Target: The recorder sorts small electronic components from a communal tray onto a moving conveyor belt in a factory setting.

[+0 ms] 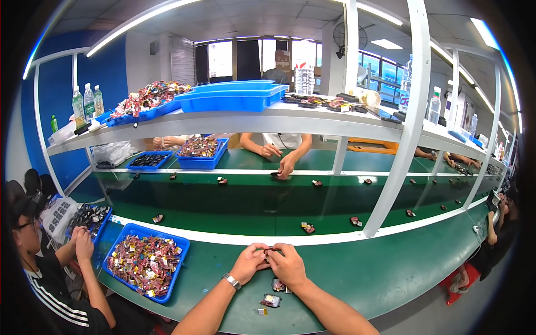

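Observation:
My left hand point(249, 264) and my right hand point(288, 266) meet over the green table point(346, 273), thumbs and fingers closed together around a small dark part point(270, 250). Fingers cover most of that part, so its kind cannot be made out. On the left wrist is a metal-band watch point(231, 281). Between my forearms lie a small reddish electronic piece point(277, 285), a black-and-silver piece point(271, 301) and a little yellow-and-silver piece point(262, 311). Left of my left forearm stands a blue tray point(179, 269) heaped with small red, yellow and silver electronic pieces.
Beyond a white rail, a green conveyor belt point(223, 209) carries scattered small pieces. A white post point(391, 167) and a loaded shelf point(335, 120) rise ahead. Co-workers sit at left, across and far right. Another blue tray point(104, 228) holds black parts.

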`<state>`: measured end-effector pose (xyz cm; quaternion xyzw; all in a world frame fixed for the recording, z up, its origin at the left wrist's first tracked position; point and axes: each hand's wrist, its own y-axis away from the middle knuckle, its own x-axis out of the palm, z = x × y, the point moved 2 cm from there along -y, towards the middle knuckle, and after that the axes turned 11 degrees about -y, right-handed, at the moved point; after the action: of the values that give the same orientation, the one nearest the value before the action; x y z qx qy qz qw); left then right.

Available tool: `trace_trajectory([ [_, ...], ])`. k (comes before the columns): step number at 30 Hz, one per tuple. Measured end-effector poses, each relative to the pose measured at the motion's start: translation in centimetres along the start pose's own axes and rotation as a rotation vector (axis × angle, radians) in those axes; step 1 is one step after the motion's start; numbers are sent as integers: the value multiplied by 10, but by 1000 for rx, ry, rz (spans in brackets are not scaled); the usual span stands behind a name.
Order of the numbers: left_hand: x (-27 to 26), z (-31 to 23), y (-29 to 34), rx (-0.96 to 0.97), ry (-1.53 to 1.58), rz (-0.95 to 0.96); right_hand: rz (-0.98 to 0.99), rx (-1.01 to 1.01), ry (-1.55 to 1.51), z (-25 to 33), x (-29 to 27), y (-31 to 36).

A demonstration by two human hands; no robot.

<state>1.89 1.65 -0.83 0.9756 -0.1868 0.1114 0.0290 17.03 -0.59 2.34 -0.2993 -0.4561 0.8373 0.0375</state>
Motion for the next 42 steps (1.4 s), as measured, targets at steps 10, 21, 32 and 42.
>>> trace_trajectory([
  [10, -6, -1, 1, 15, 51, -29, 85, 14, -127, -9, 11, -5],
  [21, -1, -4, -1, 93, -48, -48, -18, 188, 144, -106, 17, -44],
  [32, -9, -3, -5, 150, -207, -109, -67, 830, 363, -152, -54, -14],
  [42, -12, -12, 0, 47, -254, -77, -51, 445, -342, -59, -36, 3],
])
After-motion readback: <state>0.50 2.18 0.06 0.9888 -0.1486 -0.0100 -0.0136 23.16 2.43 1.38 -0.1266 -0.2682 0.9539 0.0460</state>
